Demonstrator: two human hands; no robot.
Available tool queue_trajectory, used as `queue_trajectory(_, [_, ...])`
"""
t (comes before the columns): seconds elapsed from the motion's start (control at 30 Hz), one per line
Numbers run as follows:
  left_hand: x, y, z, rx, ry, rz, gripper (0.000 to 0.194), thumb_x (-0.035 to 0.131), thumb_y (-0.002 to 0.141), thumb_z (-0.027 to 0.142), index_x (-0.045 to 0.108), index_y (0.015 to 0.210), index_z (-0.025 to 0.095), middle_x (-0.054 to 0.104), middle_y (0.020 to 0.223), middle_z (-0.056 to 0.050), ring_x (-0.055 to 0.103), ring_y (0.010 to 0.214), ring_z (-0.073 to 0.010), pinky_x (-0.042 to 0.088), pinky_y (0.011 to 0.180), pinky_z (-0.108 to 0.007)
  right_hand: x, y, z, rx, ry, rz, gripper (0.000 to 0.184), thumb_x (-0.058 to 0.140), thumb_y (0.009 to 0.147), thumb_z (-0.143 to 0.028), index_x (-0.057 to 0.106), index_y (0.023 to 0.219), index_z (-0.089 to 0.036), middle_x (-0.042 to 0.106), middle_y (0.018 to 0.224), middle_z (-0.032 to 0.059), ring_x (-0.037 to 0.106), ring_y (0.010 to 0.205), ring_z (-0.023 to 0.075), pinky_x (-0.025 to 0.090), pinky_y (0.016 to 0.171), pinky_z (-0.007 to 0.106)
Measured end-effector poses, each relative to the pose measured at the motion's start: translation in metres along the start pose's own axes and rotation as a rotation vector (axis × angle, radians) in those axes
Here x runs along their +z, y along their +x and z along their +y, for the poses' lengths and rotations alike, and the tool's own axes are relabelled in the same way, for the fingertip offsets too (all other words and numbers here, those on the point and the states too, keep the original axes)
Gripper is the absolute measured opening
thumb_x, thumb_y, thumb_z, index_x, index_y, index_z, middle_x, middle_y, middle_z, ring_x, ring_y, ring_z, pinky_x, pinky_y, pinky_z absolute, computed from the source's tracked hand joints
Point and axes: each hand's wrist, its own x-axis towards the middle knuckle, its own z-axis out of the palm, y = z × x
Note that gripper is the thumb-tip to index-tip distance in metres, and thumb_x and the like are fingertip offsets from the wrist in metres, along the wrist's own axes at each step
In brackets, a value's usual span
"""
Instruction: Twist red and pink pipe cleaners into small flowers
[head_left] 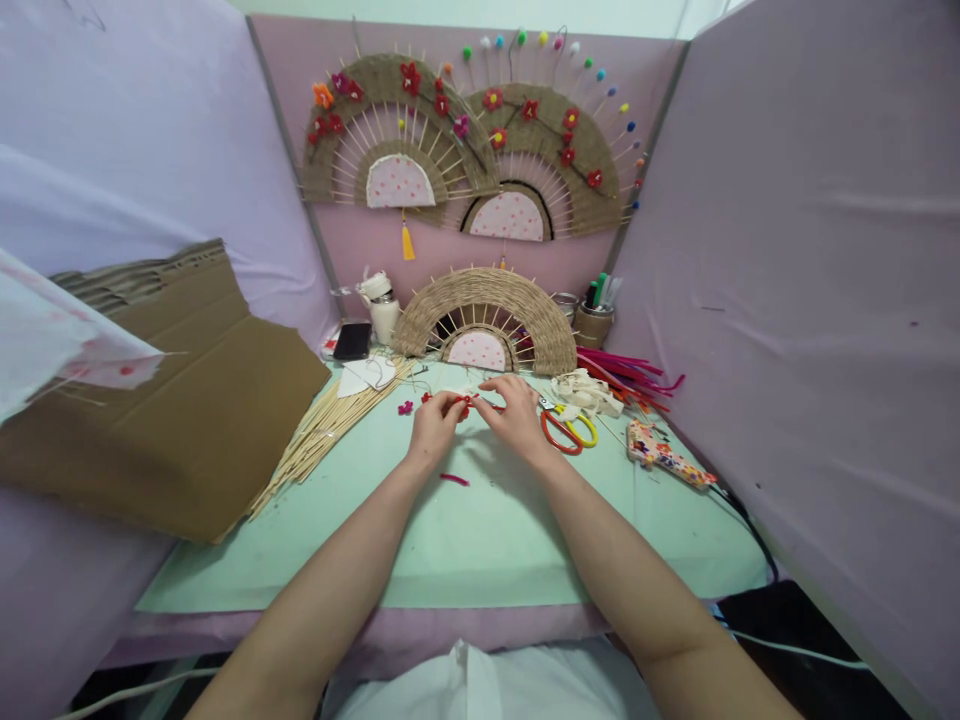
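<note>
So the little red fuzzy piece (466,401) was up between both hands, over the middle of the counter (510,545), in front of the woven fan (487,287). As far as I could see, its long axis ran sideways, left to right across the person, but it was too small and covered to say which end was the front. The left hand (437,428) had its grip clamped on it, thumb and finger pinched together. The right hand (517,412) had its thumb at the right end with the index finger above; couldn't tell if that grip was clamped or slightly apart. A magenta stub (454,480) lay nearer the person, also mostly sideways. Scissors (564,450) sat just beside the right hand, and a purple flower (406,408) was near the left.
</note>
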Motion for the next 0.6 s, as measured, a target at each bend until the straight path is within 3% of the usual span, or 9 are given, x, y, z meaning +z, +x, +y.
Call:
queue_trajectory(0.13, [0.009, -0.004, -0.002, 0.014, -0.028, -0.012, 0.015, 0.067, 0.067, 0.026, 0.063, 0.077, 0.015, 0.065, 0.069, -0.003, 0.059, 0.062, -0.0139, 0.045, 0.063, -0.026, 0.002, -0.001, 0.001, -0.022, 0.007, -0.083, 0.019, 0.049, 0.086, -0.031, 0.063, 0.078, -0.021, 0.065, 0.085, 0.0031, 0.052, 0.091, 0.0192, 0.025, 0.083, 0.034])
queue_trajectory(0.27, [0.012, -0.007, -0.005, -0.001, 0.012, -0.005, 0.016, 0.067, 0.066, 0.027, 0.06, 0.074, 0.014, 0.064, 0.065, -0.002, 0.061, 0.061, -0.0144, 0.047, 0.063, -0.027, 0.004, 0.0, 0.004, -0.021, -0.034, -0.135, 0.018, 0.048, 0.088, -0.026, 0.063, 0.079, -0.02, 0.065, 0.085, 0.0033, 0.052, 0.089, 0.0184, 0.025, 0.08, 0.032])
queue_trajectory(0.4, [0.01, -0.007, -0.007, -0.013, 0.092, -0.067, 0.014, 0.064, 0.067, 0.027, 0.059, 0.066, 0.014, 0.064, 0.06, -0.002, 0.061, 0.058, -0.0141, 0.047, 0.061, -0.027, 0.001, 0.001, 0.004, -0.088, -0.193, -0.205, 0.016, 0.048, 0.087, -0.021, 0.06, 0.077, -0.018, 0.064, 0.083, 0.0042, 0.05, 0.088, 0.019, 0.024, 0.08, 0.033])
queue_trajectory(0.6, [0.005, -0.003, -0.004, -0.137, 0.021, -0.198, 0.014, 0.067, 0.063, 0.024, 0.057, 0.064, 0.014, 0.062, 0.055, -0.001, 0.059, 0.053, -0.0127, 0.049, 0.059, -0.027, 0.001, 0.002, 0.006, -0.245, -0.303, -0.27, 0.015, 0.048, 0.087, -0.019, 0.059, 0.076, -0.018, 0.063, 0.083, 0.0051, 0.048, 0.09, 0.0198, 0.021, 0.086, 0.036])
